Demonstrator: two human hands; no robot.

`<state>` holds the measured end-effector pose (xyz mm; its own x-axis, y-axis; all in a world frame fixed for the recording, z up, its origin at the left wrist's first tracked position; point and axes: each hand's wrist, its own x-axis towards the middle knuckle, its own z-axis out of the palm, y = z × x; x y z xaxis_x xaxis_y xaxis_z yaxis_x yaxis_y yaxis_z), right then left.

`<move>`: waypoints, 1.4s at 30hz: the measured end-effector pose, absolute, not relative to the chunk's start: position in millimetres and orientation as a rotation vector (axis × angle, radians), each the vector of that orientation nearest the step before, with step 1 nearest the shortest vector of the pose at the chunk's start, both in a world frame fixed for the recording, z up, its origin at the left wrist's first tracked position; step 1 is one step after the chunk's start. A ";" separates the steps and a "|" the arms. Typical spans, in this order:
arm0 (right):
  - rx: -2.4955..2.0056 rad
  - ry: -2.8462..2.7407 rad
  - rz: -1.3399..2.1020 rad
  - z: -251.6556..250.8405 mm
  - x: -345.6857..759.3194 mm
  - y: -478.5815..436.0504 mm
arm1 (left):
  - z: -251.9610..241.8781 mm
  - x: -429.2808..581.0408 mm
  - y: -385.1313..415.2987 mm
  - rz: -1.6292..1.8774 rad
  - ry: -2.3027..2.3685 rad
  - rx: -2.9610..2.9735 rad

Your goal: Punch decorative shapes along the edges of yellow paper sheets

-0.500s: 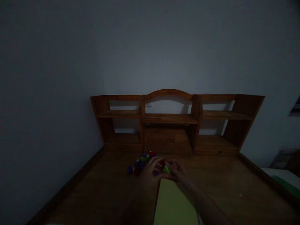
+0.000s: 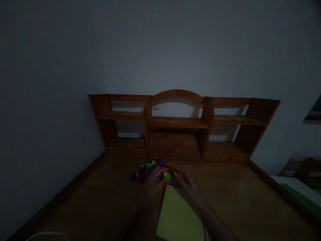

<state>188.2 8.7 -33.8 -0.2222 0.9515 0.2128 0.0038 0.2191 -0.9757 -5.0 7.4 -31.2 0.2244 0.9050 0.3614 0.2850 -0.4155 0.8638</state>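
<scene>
Fingers [image 2: 160, 172] of left hand [image 2: 152, 183] at green bead [image 2: 166, 174]

Wooden shelf unit [image 2: 178, 122] against wall [image 2: 160, 50]

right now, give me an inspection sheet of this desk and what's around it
surface: wooden desk, dimly lit
job's things: green piece between the fingertips of both hands; loose pieces, purple, red and green, just left of it
clutter: yellow pad lying flat on the near side of the hands
grippers: left hand and right hand meet at the green piece; grip unclear in the dark
cables: nothing seen
surroundings: wooden shelf unit at the desk's back; plain wall
</scene>
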 end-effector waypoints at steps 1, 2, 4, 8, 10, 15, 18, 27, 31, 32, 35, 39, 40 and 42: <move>-0.983 -1.556 1.089 -30.1 193.7 10.0 | -32.3 -5.8 7.4 1.181 1.079 1.777; -1.007 -1.635 1.005 -25.5 199.7 11.4 | -33.9 -6.5 7.3 1.157 1.052 1.719; -1.067 -1.749 0.851 -14.0 211.6 11.2 | -37.2 -7.4 7.1 1.103 1.011 1.664; -1.101 -2.021 0.642 5.3 229.4 -17.3 | -38.2 -9.5 7.0 1.116 1.119 1.901; -1.090 -2.229 0.637 3.2 234.8 -44.0 | -36.1 -11.5 7.4 1.128 1.200 2.028; -1.117 -2.521 0.709 -34.3 244.9 -94.2 | -35.9 -19.3 10.3 1.063 1.271 2.149; -1.185 -2.522 0.682 -52.6 251.3 -100.3 | -40.0 -24.2 12.1 0.940 1.302 2.237; -1.113 -2.449 0.701 -57.4 260.9 -99.5 | -44.7 -37.1 15.1 0.750 1.381 2.329; -1.100 -2.323 0.753 -60.6 263.9 -99.0 | -43.8 -41.7 15.7 0.716 1.367 2.371; -1.105 -2.306 0.765 -59.8 264.2 -98.7 | -43.9 -42.3 15.6 0.708 1.367 2.378; -1.077 -2.323 0.797 -52.4 263.4 -97.6 | -43.2 -41.5 14.4 0.723 1.354 2.386; -1.065 -2.352 0.789 -42.7 262.2 -100.0 | -34.1 -33.5 9.4 0.962 1.275 2.342; -1.102 -2.329 0.790 -42.1 262.4 -101.7 | -30.5 -31.1 8.0 1.040 1.262 2.307; -1.207 -2.217 0.775 -42.9 263.6 -106.7 | -23.8 -27.4 5.8 1.181 1.275 2.189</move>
